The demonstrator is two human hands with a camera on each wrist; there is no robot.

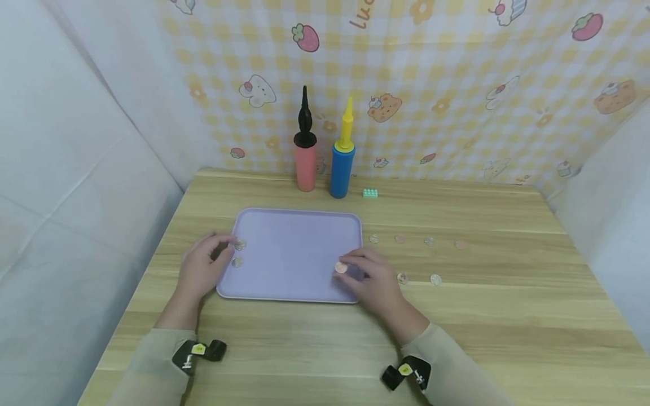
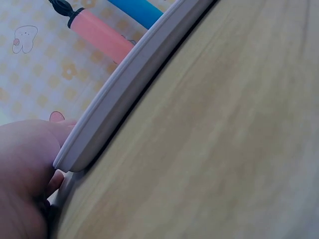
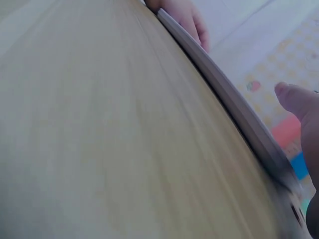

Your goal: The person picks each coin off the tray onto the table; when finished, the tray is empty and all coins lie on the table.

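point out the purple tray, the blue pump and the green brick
purple tray (image 1: 297, 248), head view, bare middle of its floor
blue pump (image 1: 342, 172), head view, middle of its blue barrel
green brick (image 1: 370, 193), head view, its front face

A pink pump (image 1: 306, 159) with a black nozzle stands just beside a blue pump (image 1: 342, 170) with a yellow nozzle at the bench's (image 1: 508, 338) far edge; a small green brick (image 1: 370, 193) lies near them; a yellow checked cartoon backdrop (image 1: 457, 84) hangs behind.

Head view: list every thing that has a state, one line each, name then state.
Tray: flat on the table, two coins at its left edge.
Left hand: grips the tray's left rim.
Right hand: pinches a copper coin over the tray.
Pink pump: upright.
Blue pump: upright.
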